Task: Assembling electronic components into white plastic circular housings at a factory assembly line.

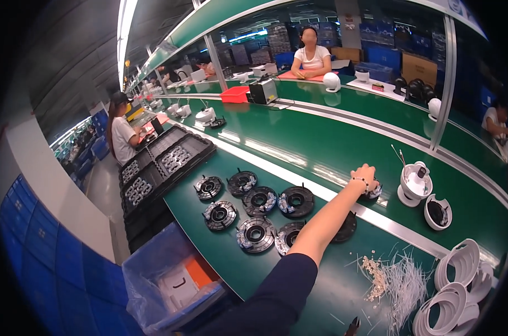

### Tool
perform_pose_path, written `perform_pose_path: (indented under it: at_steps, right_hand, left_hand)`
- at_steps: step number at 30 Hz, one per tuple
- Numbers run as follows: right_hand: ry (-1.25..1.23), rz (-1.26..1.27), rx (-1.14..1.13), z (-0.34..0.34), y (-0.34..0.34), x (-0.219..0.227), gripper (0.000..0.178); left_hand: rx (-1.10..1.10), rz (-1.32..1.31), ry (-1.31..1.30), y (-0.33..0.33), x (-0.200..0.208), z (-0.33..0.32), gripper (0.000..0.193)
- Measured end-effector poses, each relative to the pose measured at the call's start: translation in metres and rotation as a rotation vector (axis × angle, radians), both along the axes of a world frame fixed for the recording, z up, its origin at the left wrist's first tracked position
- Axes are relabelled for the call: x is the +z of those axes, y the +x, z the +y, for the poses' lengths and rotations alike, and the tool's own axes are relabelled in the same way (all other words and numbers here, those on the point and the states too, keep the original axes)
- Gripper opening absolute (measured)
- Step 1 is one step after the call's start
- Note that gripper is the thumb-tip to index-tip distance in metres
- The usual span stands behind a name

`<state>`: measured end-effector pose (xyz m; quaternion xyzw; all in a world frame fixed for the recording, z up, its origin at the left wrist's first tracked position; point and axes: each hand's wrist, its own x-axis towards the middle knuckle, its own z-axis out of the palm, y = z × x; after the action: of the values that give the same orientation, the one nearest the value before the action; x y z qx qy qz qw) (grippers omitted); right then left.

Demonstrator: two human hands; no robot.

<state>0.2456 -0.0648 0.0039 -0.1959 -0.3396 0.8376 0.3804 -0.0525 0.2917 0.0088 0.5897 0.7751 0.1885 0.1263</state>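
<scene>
My left arm, in a dark sleeve, stretches across the bench. My left hand [363, 176], with a bracelet at the wrist, is over the conveyor, its fingers closed on a black round part [373, 192] that is mostly hidden beneath it. Right of it stands a white rounded housing [415, 185] with thin wires sticking up. A white cup-shaped shell [437, 213] with a dark inside lies beside that housing. Several black round bases [255, 233] with silvery, bluish fittings are spread on the green bench. Dark cutter tips [352, 326] show at the lower edge; my right hand is out of view.
Thin white ties [402, 285] and small beige connectors [372, 274] lie piled near white rings [444, 305]. Black trays [167, 162] stand left, above a plastic-lined blue bin [153, 280]. A metal rail [399, 221] edges the conveyor. Co-workers sit across [313, 59] and far left [122, 131].
</scene>
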Motion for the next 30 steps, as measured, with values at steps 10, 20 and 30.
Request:
perform_pose_path:
  at_steps: [10,20,30]
  right_hand:
    - [0.498,-0.539,0.045,-0.004,-0.021,0.002,0.060]
    - [1.299,-1.080,-0.225,0.020,-0.058,-0.024,0.055]
    - [1.305,-1.094,-1.088,0.006,0.033,0.026,0.017]
  left_hand:
    - [-0.028,0.108,-0.125,-0.013,-0.031,-0.017,0.066]
    - [-0.007,-1.079,0.251,-0.018,0.001,-0.082,0.011]
    - [-0.134,-1.388,0.190,0.010,0.010,-0.274,0.026]
